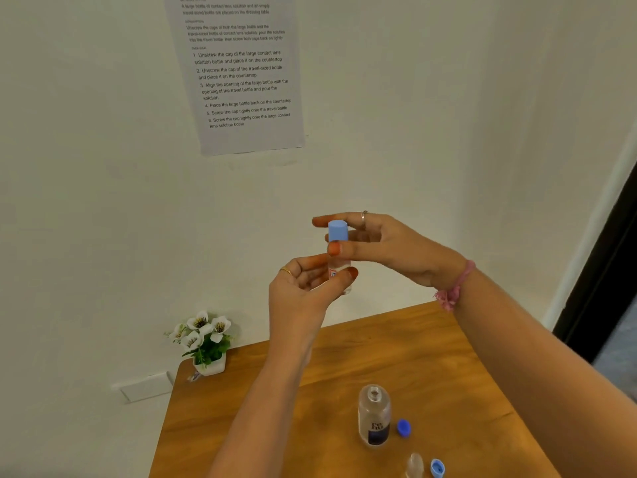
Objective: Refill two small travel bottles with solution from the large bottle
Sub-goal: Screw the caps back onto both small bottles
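Observation:
I hold a small clear travel bottle (339, 267) upright in the air above the table. My left hand (303, 288) grips its body from the left. My right hand (382, 246) pinches its light blue cap (337, 231) between thumb and fingers. On the table below stands the large clear bottle (374, 415), uncapped, with a dark label. Its dark blue cap (403, 427) lies just to its right. A second small travel bottle (414, 465) stands uncapped at the bottom edge, with its light blue cap (437, 468) lying beside it.
The wooden table (275, 408) stands against a white wall. A small white pot of white flowers (206, 343) sits on its far left corner. A printed instruction sheet (241, 74) hangs on the wall. A dark door frame (606, 263) is at the right.

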{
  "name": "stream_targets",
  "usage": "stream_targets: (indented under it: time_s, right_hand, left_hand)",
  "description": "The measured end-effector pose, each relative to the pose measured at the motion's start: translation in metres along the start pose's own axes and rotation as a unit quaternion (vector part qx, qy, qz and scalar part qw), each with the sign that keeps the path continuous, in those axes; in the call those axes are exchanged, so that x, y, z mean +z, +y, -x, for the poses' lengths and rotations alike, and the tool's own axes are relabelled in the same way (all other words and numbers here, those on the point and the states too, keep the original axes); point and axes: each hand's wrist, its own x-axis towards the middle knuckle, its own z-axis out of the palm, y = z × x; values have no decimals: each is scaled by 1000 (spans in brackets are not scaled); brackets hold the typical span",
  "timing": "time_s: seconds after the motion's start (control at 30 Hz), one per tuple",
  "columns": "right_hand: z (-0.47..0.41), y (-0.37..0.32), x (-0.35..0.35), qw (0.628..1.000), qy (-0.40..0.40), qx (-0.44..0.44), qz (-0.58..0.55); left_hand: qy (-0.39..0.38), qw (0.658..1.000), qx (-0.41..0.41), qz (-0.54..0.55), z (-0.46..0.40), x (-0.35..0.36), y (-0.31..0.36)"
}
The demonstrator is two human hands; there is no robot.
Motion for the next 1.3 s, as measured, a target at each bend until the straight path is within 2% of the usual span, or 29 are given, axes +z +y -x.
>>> stream_targets:
  time_s: [0.17,0.3,0.37,0.43,0.57,0.73,0.8,1.13,1.3]
  right_hand:
    - [-7,10,10,995,101,1,-13]
    - [0,12,7,999,13,12,-50]
    - [6,13,4,996,-3,3,-89]
    - [6,14,5,993,29,-3,-115]
    - [-4,18,14,991,101,8,-87]
    - [2,19,7,993,12,7,-116]
    - [5,16,3,991,4,-6,-130]
    - [0,15,6,993,83,-26,-80]
    - [0,16,11,993,102,-15,-62]
  left_hand:
    - [-6,1000,0,0,3,0,-1]
    - [-3,1000,0,14,3,0,-2]
    - [-3,1000,0,12,3,-2,-2]
    - [-6,1000,0,6,3,-3,-2]
    - [-5,1000,-5,5,3,-3,-6]
    - [-2,1000,-13,8,2,-3,-8]
    - [-3,1000,-14,0,2,-4,-8]
    - [-23,1000,-12,3,-3,-6,-12]
    - [-37,998,0,-44,-5,-3,-17]
